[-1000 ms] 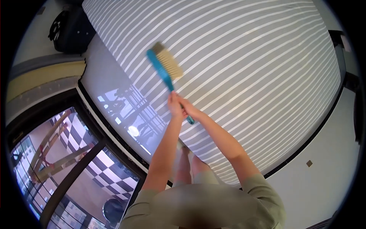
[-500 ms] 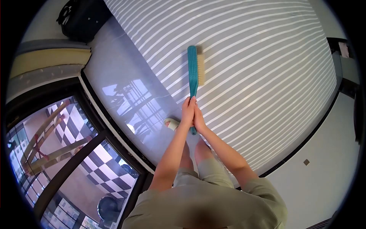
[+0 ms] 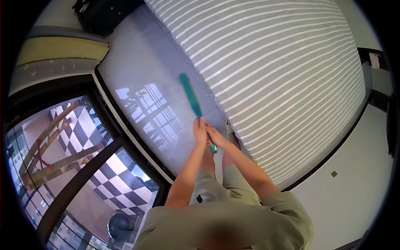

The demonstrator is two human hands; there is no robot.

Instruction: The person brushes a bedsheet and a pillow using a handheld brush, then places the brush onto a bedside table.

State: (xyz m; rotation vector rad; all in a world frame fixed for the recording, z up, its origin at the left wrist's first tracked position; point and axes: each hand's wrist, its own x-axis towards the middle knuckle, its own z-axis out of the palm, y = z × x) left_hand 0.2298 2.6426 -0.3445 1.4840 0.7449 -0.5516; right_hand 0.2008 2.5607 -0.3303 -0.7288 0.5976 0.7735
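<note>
A teal long-handled bed brush [image 3: 191,96] points away from me over the tiled floor, just left of the bed. Only its back shows clearly, and the bristles are mostly hidden. Around its handle my left hand [image 3: 200,132] is closed, near where the handle meets the head. My right hand [image 3: 216,136] wraps the same handle close beside it. The handle's end pokes out below both hands. To the right lies the bed's grey sheet with white stripes [image 3: 283,79].
A glass door with a dark frame [image 3: 114,146] runs along the left. A yellow curtain [image 3: 62,53] and a black bag [image 3: 104,14] lie at the upper left. Glossy floor tiles [image 3: 137,54] stretch between door and bed. A white wall [image 3: 341,150] is at right.
The brush has swung left off the striped sheet to above the floor and turned, so its bristles no longer show at the side. Both hands still hold it. My view has shifted slightly.
</note>
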